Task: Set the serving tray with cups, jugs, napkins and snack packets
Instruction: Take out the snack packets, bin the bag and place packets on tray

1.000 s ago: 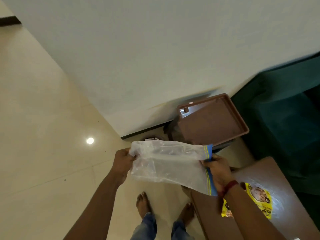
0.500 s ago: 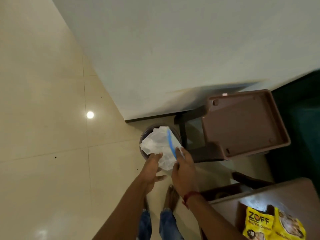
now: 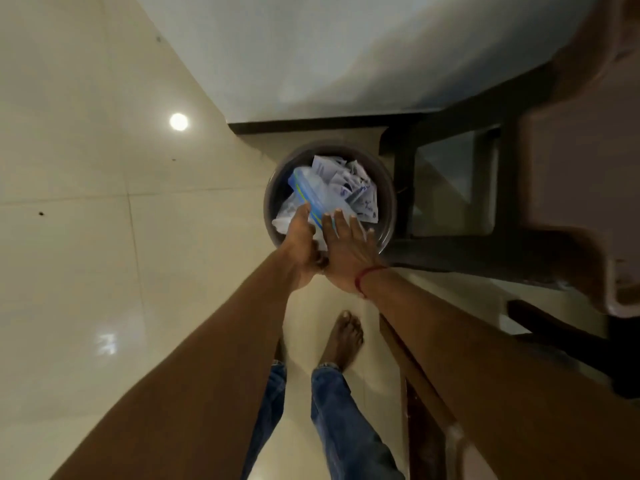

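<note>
Both my hands reach down into a round grey waste bin (image 3: 269,202) on the floor by the wall. A crumpled clear plastic zip bag (image 3: 313,188) with a blue strip lies on top of the white paper scraps (image 3: 349,181) filling the bin. My left hand (image 3: 300,244) grips the bag's near edge from the left. My right hand (image 3: 349,252) lies flat against the bag, fingers spread and straight. The brown serving tray (image 3: 581,188) shows blurred at the right edge and looks bare. No cups, jugs, napkins or snack packets are in view.
A dark stand (image 3: 405,174) carrying the tray is right beside the bin. A brown wooden table edge (image 3: 433,410) runs under my right forearm. Glossy cream floor tiles (image 3: 104,237) spread to the left. My bare foot (image 3: 343,341) stands just behind the bin.
The bag went from spread out between both hands to crumpled and lowered into the bin. My view dropped toward the bin; the yellow snack packets left the frame.
</note>
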